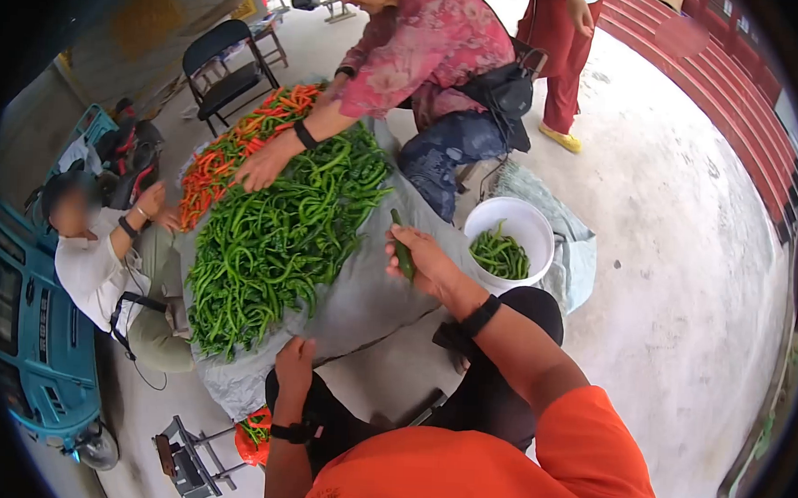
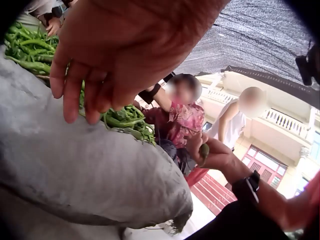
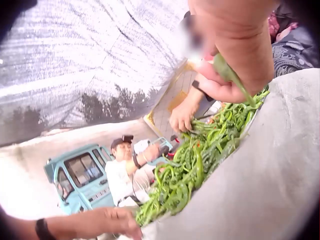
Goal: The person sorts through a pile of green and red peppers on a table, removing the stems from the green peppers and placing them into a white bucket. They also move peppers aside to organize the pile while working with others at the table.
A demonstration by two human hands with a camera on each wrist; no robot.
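Green peppers [image 1: 266, 243] lie heaped on a grey sheet [image 1: 371, 283], with orange-red peppers [image 1: 211, 174] along the far left side. My right hand [image 1: 427, 261] grips a green pepper [image 1: 403, 256] above the sheet's right part; the same pepper [image 3: 231, 75] shows under the fingers in the right wrist view. At the sheet's near edge is my left hand [image 1: 295, 369], holding nothing; in the left wrist view its fingers [image 2: 75, 95] hang loose over the sheet. A white bucket [image 1: 545, 242] with green peppers inside stands right of the sheet.
Across the heap, a person in a pink floral top [image 1: 426, 45] reaches into the peppers. Another person [image 1: 104, 263] sits at the left, near a blue vehicle [image 1: 40, 322]. A black chair [image 1: 229, 72] stands behind; a small stool [image 1: 195, 463] is at lower left.
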